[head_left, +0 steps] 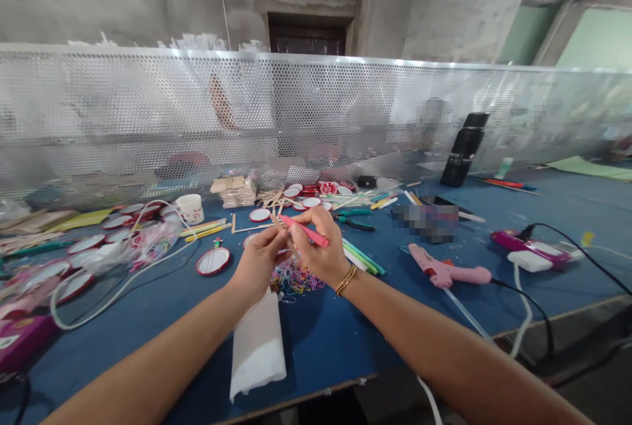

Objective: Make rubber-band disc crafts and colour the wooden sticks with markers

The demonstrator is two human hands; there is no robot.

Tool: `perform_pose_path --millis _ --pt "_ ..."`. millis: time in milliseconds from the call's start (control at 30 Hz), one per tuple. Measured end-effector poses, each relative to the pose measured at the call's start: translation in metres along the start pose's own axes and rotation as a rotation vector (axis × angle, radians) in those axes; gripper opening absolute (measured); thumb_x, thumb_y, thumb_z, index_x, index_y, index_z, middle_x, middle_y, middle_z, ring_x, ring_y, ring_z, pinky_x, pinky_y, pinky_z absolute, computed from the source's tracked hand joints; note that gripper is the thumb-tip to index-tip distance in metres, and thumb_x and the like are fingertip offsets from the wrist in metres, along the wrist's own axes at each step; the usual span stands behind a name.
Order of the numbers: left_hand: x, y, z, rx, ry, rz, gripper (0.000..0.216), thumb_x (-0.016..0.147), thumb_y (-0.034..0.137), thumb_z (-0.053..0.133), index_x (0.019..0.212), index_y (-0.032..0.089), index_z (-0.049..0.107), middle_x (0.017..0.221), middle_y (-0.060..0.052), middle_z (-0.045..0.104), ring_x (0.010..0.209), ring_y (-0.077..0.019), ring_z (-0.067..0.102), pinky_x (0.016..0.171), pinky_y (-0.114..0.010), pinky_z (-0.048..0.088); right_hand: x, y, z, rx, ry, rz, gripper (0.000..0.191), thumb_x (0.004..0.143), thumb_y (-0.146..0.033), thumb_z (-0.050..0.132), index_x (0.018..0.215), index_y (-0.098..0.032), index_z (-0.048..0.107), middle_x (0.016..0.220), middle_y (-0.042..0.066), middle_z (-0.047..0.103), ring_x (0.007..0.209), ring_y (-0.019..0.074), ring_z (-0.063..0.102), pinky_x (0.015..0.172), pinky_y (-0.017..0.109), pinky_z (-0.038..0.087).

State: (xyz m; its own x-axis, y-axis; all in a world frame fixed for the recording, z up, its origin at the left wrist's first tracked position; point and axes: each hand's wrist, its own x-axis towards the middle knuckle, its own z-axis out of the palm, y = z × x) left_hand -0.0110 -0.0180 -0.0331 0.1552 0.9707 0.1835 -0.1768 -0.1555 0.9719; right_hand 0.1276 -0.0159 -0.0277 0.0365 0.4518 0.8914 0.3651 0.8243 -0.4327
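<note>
Over the middle of the table, my left hand (pixel 261 255) pinches a flat wooden craft stick (pixel 274 220). My right hand (pixel 320 250) is closed around a pink marker (pixel 312 232) in a writing grip. The marker's front end is close to the stick; whether they touch I cannot tell. Just under my hands lies a heap of colourful rubber bands (pixel 299 280), partly hidden. A folded white tissue pack (pixel 259 346) is nearer to me, below my left wrist. To the left sits a red-rimmed white disc (pixel 213 260). Several green and white pens or tubes (pixel 363 257) lie beside my right hand.
A pink glue gun (pixel 447 270) and a purple power strip (pixel 536 247) with cables are at right. Toward the back stand a black bottle (pixel 463 152), a paper cup (pixel 189 209) and stacked craft sticks (pixel 234 191). A perforated metal screen (pixel 320 109) borders the table.
</note>
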Motion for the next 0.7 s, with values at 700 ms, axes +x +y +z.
perform_pose_path --millis 700 --pt "-0.0013 0.0031 0.0038 0.099 0.008 0.015 0.044 0.067 0.053 0.077 0.093 0.018 0.071 0.088 -0.003 0.069 0.073 -0.0144 0.061 0.066 -0.027 0.053 0.0007 0.0022 0.0005 -0.058 -0.021 -0.042 0.008 0.087 -0.023 0.055 0.079 -0.023 0.056 0.078 0.002 0.062 0.078 0.0181 0.057 0.081 0.037 0.045"
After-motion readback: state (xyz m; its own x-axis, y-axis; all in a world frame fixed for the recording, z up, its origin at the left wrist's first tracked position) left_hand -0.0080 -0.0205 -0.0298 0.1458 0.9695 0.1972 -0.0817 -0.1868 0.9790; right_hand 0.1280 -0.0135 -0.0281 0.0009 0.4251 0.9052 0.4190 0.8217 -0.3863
